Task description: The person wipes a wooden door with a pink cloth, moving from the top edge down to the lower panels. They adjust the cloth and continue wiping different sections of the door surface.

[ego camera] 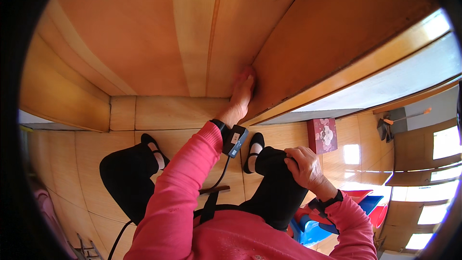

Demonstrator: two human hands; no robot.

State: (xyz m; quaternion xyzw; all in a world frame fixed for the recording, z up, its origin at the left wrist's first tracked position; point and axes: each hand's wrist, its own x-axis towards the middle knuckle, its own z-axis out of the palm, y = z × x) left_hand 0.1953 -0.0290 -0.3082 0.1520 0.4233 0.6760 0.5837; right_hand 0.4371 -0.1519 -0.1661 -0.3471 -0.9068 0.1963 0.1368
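Note:
My left hand [244, 88] reaches forward to the low corner where a wooden door [195, 36] meets the brown door frame [317, 43]. The fingertips are blurred and partly hidden, so I cannot tell whether they hold anything. Its wrist carries a black strap and a small black box [235, 141] with a cable. My right hand [306, 166] rests palm down on my right knee [276, 162] and holds nothing. Both black shoes [255, 151] stand on the tiled floor [173, 115], one on each side of my left forearm.
A dark red patterned box [323, 135] stands on the floor at the right, beside the wall. Behind my right arm are red and blue plastic things [317, 229], perhaps stools. A long-handled tool [404, 117] leans farther off. Wooden frame [65, 90] closes in the left side.

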